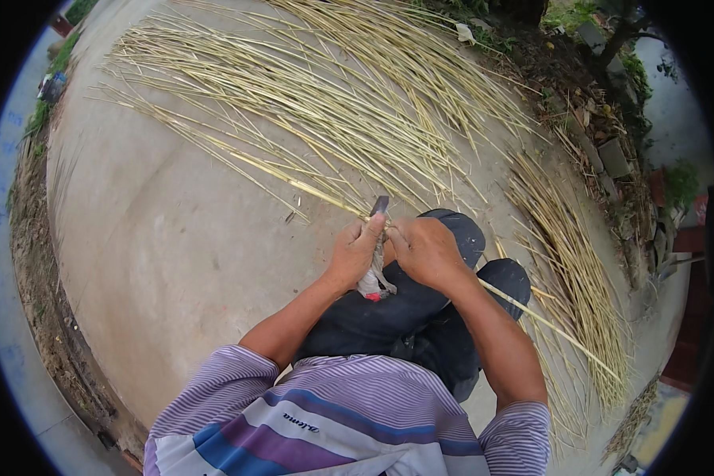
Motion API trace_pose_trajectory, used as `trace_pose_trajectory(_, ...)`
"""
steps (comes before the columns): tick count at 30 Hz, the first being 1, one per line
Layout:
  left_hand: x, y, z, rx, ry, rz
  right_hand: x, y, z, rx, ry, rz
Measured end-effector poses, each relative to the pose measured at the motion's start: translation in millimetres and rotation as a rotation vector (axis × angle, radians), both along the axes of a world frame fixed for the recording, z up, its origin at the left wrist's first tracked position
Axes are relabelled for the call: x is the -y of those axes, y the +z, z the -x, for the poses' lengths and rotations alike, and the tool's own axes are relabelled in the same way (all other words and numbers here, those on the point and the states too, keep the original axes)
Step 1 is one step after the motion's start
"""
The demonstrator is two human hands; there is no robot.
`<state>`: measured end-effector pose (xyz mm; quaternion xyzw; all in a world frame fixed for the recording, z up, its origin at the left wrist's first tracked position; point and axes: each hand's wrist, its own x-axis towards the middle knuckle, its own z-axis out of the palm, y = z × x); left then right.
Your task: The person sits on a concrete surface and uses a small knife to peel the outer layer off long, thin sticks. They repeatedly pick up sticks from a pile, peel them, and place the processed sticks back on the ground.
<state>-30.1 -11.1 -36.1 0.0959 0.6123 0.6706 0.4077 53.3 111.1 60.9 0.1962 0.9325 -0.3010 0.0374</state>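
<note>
My left hand (pixel 355 252) is closed around a knife, its thumb laid along the tool. The knife's short dark blade (pixel 381 204) sticks up past the thumb, and a pale cloth-like wrapping with a red end (pixel 370 285) hangs below the fingers. Close beside it, my right hand (pixel 430 250) is closed on a long, thin, yellowish stalk (pixel 309 189). That stalk reaches the blade from the far left. Another length of pale stalk (pixel 547 325) shows past my right wrist toward the lower right; whether it is the same piece is hidden by the hand.
Long stalks (pixel 293 103) lie spread on the concrete ground (pixel 174 262) ahead. Another pile of stalks (pixel 583 278) lies at my right. My bent knees (pixel 456 230) are just under my hands. A strip of dirt, bricks and leaves (pixel 603 151) borders the far right.
</note>
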Motion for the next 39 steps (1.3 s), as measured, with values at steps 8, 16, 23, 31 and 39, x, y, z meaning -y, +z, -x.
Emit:
trace_pose_trajectory(8,22,-12,54,0.105,0.167,-0.058,-11,3,-17,-0.092,-0.028,0.087)
trace_pose_trajectory(16,11,4,21,0.091,0.079,-0.026,-2,1,-7,-0.107,-0.015,0.074)
trace_pose_trajectory(23,0,18,-10,-0.154,0.011,-0.024,-3,-12,-5,-0.080,-0.038,0.121)
trace_pose_trajectory(31,6,3,46,0.045,0.208,-0.018,-16,-6,-21,-0.071,-0.120,0.201)
trace_pose_trajectory(39,-1,12,9,-0.055,-0.016,-0.019,-8,-11,-14,-0.108,-0.104,0.174)
